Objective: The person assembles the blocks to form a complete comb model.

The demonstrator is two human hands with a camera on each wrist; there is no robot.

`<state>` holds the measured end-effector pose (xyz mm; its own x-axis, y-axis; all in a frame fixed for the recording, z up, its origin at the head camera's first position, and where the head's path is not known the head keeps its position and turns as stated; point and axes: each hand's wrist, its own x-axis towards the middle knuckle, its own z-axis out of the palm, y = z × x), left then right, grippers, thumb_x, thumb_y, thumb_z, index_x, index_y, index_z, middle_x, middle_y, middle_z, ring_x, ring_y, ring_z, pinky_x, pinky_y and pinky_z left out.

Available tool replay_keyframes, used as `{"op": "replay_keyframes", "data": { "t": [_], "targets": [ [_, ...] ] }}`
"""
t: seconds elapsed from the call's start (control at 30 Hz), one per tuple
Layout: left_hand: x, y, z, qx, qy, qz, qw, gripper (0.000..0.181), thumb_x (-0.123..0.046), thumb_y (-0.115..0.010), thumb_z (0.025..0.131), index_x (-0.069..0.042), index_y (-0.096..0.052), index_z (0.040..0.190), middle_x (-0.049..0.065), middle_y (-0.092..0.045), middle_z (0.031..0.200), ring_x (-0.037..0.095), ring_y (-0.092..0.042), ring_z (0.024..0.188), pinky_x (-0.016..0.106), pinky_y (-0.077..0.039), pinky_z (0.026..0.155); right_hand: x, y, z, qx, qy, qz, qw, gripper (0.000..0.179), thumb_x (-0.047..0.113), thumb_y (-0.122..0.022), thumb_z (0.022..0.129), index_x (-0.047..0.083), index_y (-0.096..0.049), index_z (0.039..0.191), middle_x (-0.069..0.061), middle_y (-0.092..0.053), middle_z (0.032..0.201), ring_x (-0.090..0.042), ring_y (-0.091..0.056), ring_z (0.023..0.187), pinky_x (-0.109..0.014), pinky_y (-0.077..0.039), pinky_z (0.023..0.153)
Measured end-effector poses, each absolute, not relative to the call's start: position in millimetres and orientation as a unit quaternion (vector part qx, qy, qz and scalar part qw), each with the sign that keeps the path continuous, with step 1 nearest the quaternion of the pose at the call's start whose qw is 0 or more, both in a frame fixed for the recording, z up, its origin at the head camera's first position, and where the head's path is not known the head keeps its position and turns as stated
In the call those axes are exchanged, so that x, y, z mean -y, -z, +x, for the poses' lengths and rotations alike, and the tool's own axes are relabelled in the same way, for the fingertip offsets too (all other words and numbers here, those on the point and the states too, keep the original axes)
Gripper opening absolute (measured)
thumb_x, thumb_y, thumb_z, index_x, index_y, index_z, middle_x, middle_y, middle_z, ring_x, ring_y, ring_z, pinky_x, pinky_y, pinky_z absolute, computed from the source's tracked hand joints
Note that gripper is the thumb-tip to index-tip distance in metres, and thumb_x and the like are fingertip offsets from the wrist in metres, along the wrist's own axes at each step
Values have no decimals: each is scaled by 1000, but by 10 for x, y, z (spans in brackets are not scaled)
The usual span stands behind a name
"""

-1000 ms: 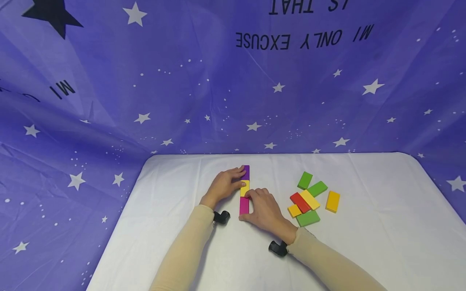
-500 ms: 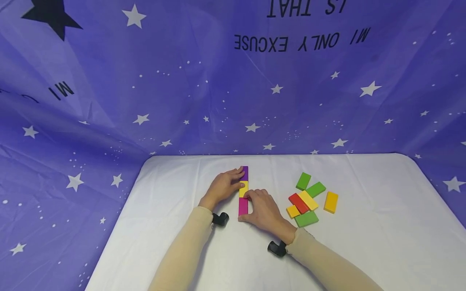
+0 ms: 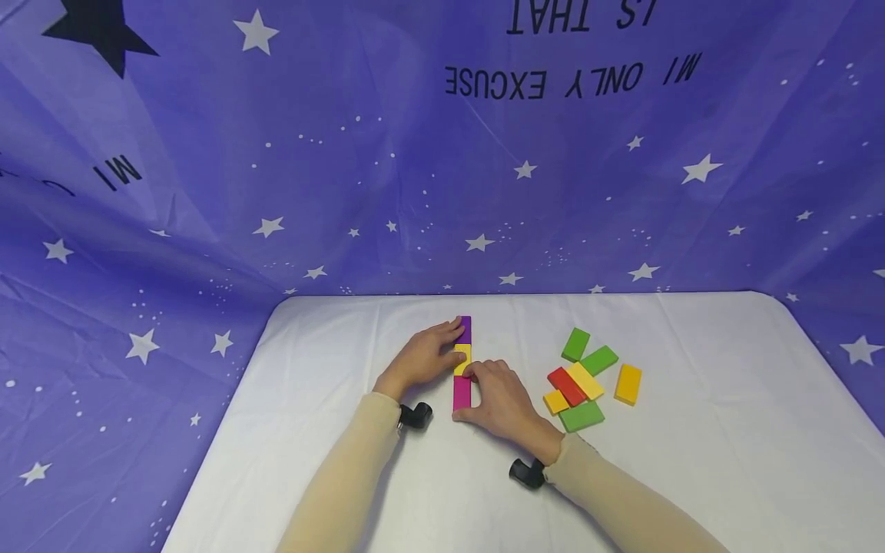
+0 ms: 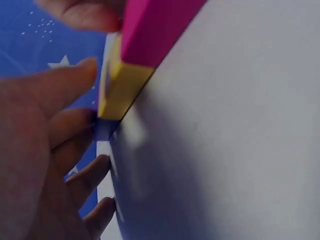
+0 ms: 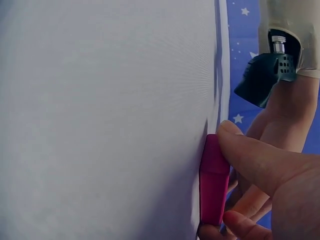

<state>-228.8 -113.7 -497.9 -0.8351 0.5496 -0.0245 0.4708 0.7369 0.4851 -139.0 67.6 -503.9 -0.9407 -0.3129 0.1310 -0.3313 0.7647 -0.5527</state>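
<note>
Three blocks form a straight line on the white-covered table (image 3: pixel 415 491) in the head view: purple block (image 3: pixel 466 328) farthest, yellow block (image 3: pixel 468 351) in the middle, magenta block (image 3: pixel 462 393) nearest. My right hand (image 3: pixel 503 399) pinches the magenta block, thumb at its near end and a finger toward the yellow one. Fingers of my left hand (image 3: pixel 420 361) rest at the purple block, and its thumb lies over the yellow block's left side. In the left wrist view the left fingers (image 4: pixel 90 175) look loosely extended. The right wrist view shows the right thumb (image 5: pixel 260 160) against the magenta block (image 5: pixel 214 195).
To the right lie loose blocks: green ones (image 3: pixel 582 417), a red block (image 3: pixel 567 386), a pale yellow block (image 3: pixel 585 381), a small orange-yellow block (image 3: pixel 556 402) and a larger orange-yellow block (image 3: pixel 628 385). Behind the table hangs a purple star-printed cloth (image 3: pixel 415 153).
My left hand has drawn back slightly to the left, and its thumb sits a little nearer on the yellow block. My right hand and the row look unchanged; the camera shifted slightly.
</note>
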Motion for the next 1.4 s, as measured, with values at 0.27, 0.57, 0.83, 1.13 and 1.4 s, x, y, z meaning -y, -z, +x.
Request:
{"op": "replay_keyframes", "data": {
  "t": [0.27,0.57,0.83,1.13,1.4],
  "targets": [
    [1224,4969,-2312,-913,-240,303,131,77,-37,-71,92,-10,-38,156,2,-25,165,24,-24,151,41,-21,123,-679,5061,-1390,942,-293,166,12,64,40,-94,66,7,-66,112,-3,-65,98,-23,-54,94,-39,-48,83],
    [1263,4955,-2302,-908,-256,304,134,84,-40,-75,88,-11,-37,156,3,-24,166,26,-23,151,47,-20,123,-763,4979,-1359,938,-299,178,13,70,43,-93,66,7,-66,120,-3,-66,101,-25,-55,101,-41,-49,87],
    [1255,4956,-2321,-907,-258,302,139,97,-48,-82,79,-13,-36,157,2,-24,166,24,-23,152,47,-20,123,-1097,4800,-1282,938,-308,153,40,57,31,-90,74,9,-68,121,-5,-68,116,-27,-56,113,-44,-50,96],
    [1250,4955,-2318,-907,-261,302,133,98,-47,-84,78,-12,-37,156,3,-26,165,25,-24,151,46,-19,123,-1681,4682,-1215,934,-325,140,49,48,22,-85,81,8,-68,123,-9,-67,120,-29,-55,107,-46,-53,89],
    [1244,4979,-2322,-910,-261,293,130,97,-48,-84,77,-13,-38,156,1,-27,165,24,-25,151,45,-20,123,-2010,4680,-1206,944,-288,162,29,44,18,-84,81,9,-71,122,-9,-68,119,-28,-54,108,-39,-56,76]
  ]
}}
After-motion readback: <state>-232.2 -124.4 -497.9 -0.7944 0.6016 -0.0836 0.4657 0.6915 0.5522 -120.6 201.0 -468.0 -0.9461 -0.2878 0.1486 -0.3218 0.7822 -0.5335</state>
